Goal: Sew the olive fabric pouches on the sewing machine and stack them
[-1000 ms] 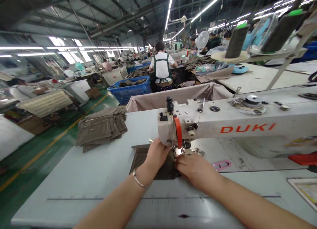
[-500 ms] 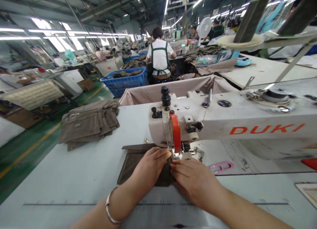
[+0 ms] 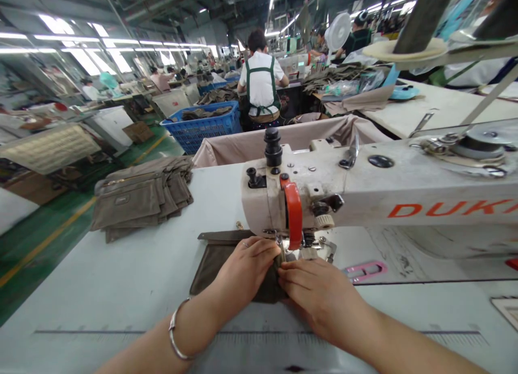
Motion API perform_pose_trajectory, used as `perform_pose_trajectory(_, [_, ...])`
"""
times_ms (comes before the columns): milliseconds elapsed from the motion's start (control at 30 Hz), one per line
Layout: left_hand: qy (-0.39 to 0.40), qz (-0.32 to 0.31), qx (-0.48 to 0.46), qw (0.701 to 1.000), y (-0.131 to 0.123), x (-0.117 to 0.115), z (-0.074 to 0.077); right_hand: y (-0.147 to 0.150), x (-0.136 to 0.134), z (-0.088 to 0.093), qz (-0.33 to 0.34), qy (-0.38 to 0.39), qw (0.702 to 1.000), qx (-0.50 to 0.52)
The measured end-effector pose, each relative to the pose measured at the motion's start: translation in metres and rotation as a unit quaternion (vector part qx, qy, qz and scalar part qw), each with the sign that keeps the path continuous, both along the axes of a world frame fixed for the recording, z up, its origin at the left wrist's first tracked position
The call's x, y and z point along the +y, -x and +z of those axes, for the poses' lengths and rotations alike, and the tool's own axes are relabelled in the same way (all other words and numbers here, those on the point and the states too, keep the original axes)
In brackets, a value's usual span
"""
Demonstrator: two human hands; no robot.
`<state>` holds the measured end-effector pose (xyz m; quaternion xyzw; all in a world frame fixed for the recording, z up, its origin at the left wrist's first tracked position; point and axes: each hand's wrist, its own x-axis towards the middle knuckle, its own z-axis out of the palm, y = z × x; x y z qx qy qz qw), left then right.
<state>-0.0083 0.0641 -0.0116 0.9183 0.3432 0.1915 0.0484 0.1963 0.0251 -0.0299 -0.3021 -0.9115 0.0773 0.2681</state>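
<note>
A dark grey-brown fabric piece (image 3: 212, 263) lies under the needle end of a white sewing machine (image 3: 263, 206). My left hand (image 3: 245, 271) is on top of it, fingers together and closed on the fabric close to the presser foot (image 3: 279, 242). At the fabric's right edge, my right hand (image 3: 319, 290) pinches a folded edge between thumb and fingers. The thumb is partly hidden. An orange guard (image 3: 294, 215) stands just above both hands. Part of the fabric is covered by my hands.
A stack of similar fabric pouches (image 3: 137, 196) lies at the table's left. Pink thread snips (image 3: 368, 270) rest right of my right hand. A small gold zipper pull (image 3: 239, 225) shows behind the fabric. Beyond are a pink cloth-lined bin (image 3: 243, 147), a blue crate (image 3: 206, 128) and a seated person (image 3: 261, 82).
The view has shifted a little, so the machine and background sit slightly differently. Both hands keep their hold by the needle, and the fabric has barely moved.
</note>
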Motion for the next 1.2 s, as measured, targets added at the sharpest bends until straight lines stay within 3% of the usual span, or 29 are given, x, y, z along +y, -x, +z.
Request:
perform_pose_trajectory(133, [0.012, 0.003, -0.001, 1.000, 0.000, -0.002, 0.004, 0.002, 0.001, 0.003, -0.001, 0.010, 1.000, 0.020])
perform_pose_trajectory(267, [0.069, 0.017, 0.028, 0.997, 0.006, -0.014, 0.011, -0.023, -0.001, 0.033, 0.003, 0.104, 0.994, -0.031])
perform_pose_trajectory(367, [0.091, 0.001, 0.047, 0.995, 0.010, -0.029, 0.013, -0.051, 0.000, 0.050, -0.047, 0.168, 0.980, -0.092])
perform_pose_trajectory(467, [0.068, -0.018, 0.046, 0.996, 0.008, -0.041, 0.010, -0.060, 0.011, 0.041, -0.100, 0.189, 0.972, -0.100])
perform_pose_trajectory(600, [0.035, -0.010, 0.038, 0.999, 0.000, -0.047, 0.007, -0.040, 0.025, 0.016, -0.172, 0.113, 0.978, -0.045])
perform_pose_trajectory(667, [0.021, 0.001, 0.027, 0.999, -0.003, -0.046, 0.007, -0.030, 0.023, 0.013, -0.145, 0.077, 0.986, -0.020])
perform_pose_trajectory(733, [0.008, 0.009, -0.001, 1.000, -0.004, -0.042, 0.009, -0.025, 0.013, 0.016, -0.075, 0.063, 0.995, 0.008])
perform_pose_trajectory(867, [-0.014, 0.013, -0.077, 0.997, -0.002, -0.033, 0.010, -0.022, -0.005, 0.026, 0.048, 0.113, 0.992, 0.006])
perform_pose_trajectory(1000, [-0.028, -0.066, 0.010, 0.997, -0.001, -0.032, 0.005, -0.019, -0.006, 0.024, 0.064, 0.128, 0.990, 0.002])
perform_pose_trajectory(1200, [-0.003, -0.085, 0.060, 0.995, -0.001, -0.026, 0.005, -0.017, -0.006, 0.019, 0.056, 0.101, 0.993, 0.007])
